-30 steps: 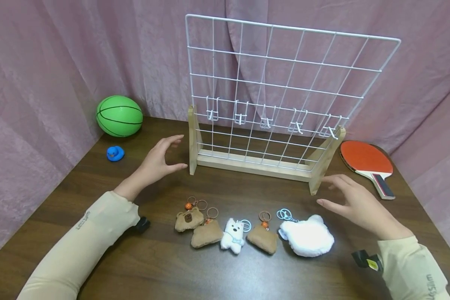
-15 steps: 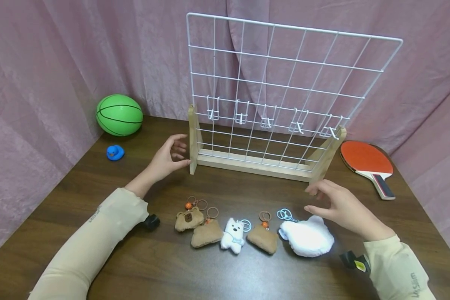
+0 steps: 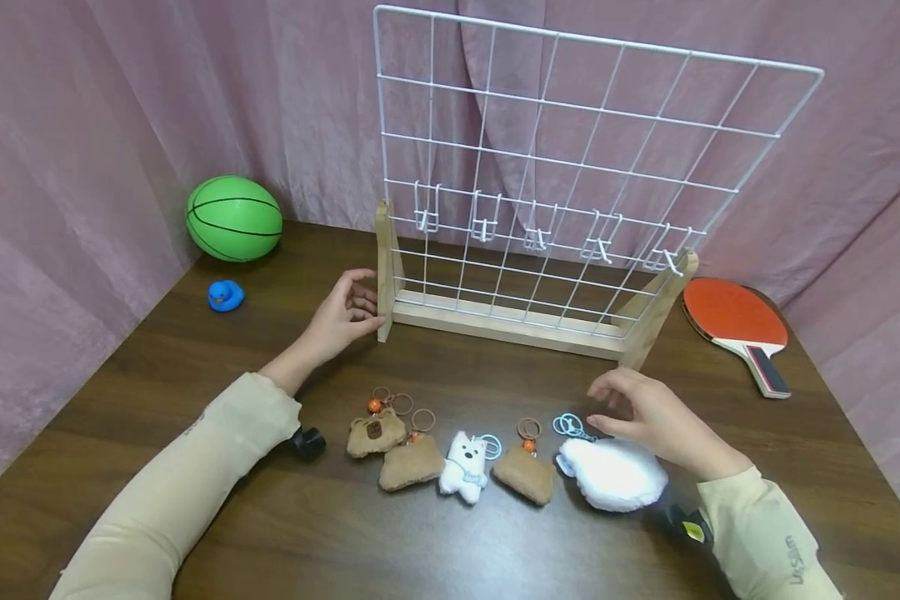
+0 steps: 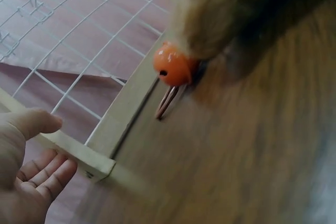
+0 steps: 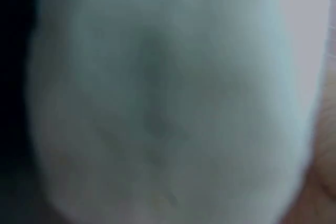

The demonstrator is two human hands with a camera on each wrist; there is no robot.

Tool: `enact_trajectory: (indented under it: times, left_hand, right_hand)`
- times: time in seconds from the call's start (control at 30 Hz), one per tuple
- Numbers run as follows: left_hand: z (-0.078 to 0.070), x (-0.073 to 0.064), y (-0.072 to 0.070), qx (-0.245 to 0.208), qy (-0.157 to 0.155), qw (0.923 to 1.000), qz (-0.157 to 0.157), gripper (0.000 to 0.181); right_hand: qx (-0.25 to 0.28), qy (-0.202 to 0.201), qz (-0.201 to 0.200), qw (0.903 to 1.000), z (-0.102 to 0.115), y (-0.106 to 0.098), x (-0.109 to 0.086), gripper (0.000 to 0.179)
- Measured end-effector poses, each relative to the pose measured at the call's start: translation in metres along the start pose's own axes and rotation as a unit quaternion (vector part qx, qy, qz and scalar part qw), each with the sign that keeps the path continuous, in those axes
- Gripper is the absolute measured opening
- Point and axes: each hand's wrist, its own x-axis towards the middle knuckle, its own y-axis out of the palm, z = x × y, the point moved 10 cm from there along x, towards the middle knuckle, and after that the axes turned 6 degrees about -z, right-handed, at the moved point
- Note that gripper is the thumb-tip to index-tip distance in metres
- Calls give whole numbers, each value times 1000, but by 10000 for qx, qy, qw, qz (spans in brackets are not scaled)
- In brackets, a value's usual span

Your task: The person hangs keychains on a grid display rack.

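A white wire-grid display rack (image 3: 506,321) with wooden feet stands at the back, several hooks (image 3: 536,237) along it. My left hand (image 3: 342,312) is at its left wooden post, thumb on one side and fingers on the other in the left wrist view. My right hand (image 3: 641,412) hovers, fingers loosely bent, over a white plush keychain (image 3: 615,479) and near its pale blue rings (image 3: 568,425). That plush, blurred, fills the right wrist view. Left of it lie a brown plush keychain (image 3: 525,477), a small white bear keychain (image 3: 463,471), another brown one (image 3: 411,462) and a bear-faced one (image 3: 375,433).
A green ball (image 3: 234,218) and a blue toy duck (image 3: 225,296) sit at the left of the wooden table (image 3: 450,558). On the right lies a red table tennis paddle (image 3: 735,321). Pink curtains (image 3: 322,100) hang behind and at both sides.
My left hand has moved right to the rack's left post. My right hand has come left and down from the right post to over the white plush. The head view has shifted slightly.
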Motion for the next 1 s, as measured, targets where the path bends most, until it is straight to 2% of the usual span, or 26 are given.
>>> enact_trajectory:
  times: [0.2, 0.4, 0.73, 1.0]
  left_hand:
    - [6, 0, -2, 97, -75, 9999, -116, 67]
    - [8, -1, 2, 260, 19, 9994, -206, 66]
    - [6, -1, 5, 281, 136, 9992, -249, 65]
    - [6, -1, 3, 326, 137, 9988, -342, 66]
  right_hand:
    - [-24, 92, 225, 9997, 2, 15, 4, 24]
    - [-82, 114, 358, 9993, 0, 26, 5, 22]
    - [-103, 48, 317, 9994, 0, 32, 3, 20]
    - [-100, 167, 391, 9990, -4, 36, 4, 20]
